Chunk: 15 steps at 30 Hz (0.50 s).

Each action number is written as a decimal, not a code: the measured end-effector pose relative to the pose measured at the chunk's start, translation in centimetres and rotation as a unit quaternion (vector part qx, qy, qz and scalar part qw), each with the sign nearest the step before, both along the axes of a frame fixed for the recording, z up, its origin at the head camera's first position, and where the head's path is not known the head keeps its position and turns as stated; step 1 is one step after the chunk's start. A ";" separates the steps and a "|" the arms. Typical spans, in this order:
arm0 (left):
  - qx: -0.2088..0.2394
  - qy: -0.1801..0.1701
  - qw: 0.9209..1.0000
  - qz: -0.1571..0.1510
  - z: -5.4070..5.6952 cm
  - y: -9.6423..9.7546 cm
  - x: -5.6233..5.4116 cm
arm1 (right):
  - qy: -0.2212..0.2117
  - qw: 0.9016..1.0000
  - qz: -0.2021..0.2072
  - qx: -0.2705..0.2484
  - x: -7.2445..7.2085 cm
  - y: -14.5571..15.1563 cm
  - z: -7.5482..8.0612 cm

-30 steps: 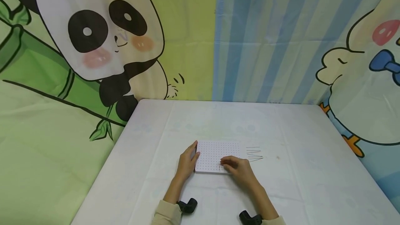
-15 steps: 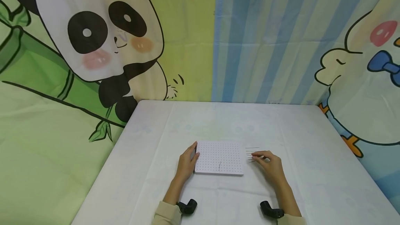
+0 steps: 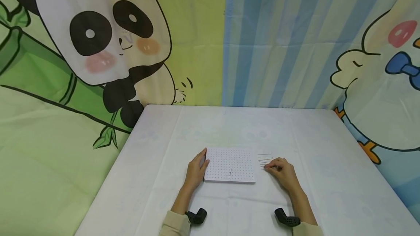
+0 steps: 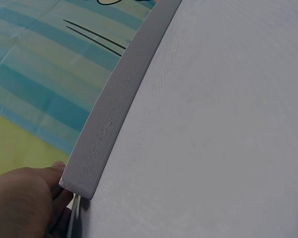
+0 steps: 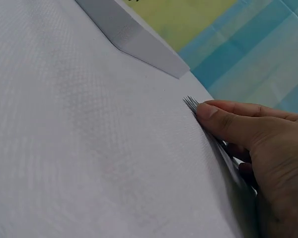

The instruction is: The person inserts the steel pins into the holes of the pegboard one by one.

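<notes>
The left hand [image 3: 195,170] is resting with relaxed fingers against the left edge of the white board [image 3: 230,164] on the desk [image 3: 229,126]. The right hand [image 3: 281,172] is pinching thin pins [image 3: 265,157] lying just beside the board's right edge.

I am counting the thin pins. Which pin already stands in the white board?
The single pin near the dotted board's front edge; the others lie on the table beside the right hand.
</notes>
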<state>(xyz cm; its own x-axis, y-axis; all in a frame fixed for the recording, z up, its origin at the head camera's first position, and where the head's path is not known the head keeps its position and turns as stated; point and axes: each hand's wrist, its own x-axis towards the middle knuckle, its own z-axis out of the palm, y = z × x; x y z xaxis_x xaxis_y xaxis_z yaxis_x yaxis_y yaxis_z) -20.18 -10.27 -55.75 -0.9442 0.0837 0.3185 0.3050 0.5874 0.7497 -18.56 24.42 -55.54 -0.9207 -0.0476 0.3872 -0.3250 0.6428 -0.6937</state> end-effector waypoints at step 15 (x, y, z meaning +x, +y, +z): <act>0.000 0.002 1.000 -0.003 0.0 -0.1 0.1 | 0.017 0.999 0.003 0.048 0.1 -0.2 -0.2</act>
<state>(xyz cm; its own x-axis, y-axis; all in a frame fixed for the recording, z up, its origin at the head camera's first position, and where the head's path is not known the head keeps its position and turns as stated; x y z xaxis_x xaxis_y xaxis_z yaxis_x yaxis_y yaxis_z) -20.11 -10.33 -55.77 -0.9423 0.0890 0.3226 0.3115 0.5852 0.7487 -18.48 24.19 -55.78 -0.9065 -0.0911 0.4122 -0.3513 0.7040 -0.6172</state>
